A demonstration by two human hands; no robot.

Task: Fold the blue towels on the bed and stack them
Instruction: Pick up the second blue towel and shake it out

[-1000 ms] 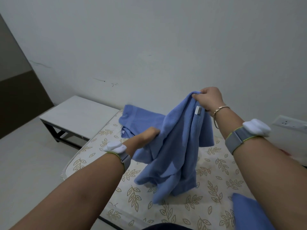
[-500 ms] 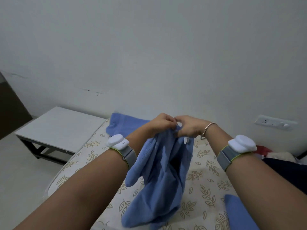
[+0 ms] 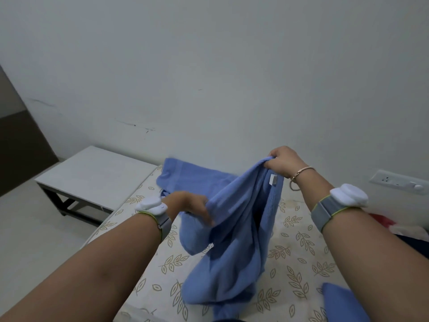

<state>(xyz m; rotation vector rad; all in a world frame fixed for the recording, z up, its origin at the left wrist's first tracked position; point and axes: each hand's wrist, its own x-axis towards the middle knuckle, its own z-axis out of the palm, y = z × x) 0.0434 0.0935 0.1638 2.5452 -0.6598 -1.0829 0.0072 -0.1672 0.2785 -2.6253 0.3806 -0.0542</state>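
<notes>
A blue towel (image 3: 239, 242) hangs bunched above the bed (image 3: 299, 247), its lower end touching the leaf-patterned sheet. My right hand (image 3: 282, 161) grips its top edge beside a small white label, raised high. Lower and to the left, my left hand (image 3: 190, 206) holds a fold of the same towel along its edge. Another blue towel (image 3: 185, 180) lies spread at the far end of the bed by the wall. At the bottom right lies part of a third blue towel (image 3: 343, 303).
A low white table (image 3: 92, 175) with dark legs stands left of the bed. The wall runs close behind, with a socket plate (image 3: 399, 182) at right. Red and dark cloth (image 3: 394, 228) lies at the bed's right edge.
Half a second ago my hands were together at the towel's top. Now they have parted: the right rose to the right, the left slid down and left along the edge.
</notes>
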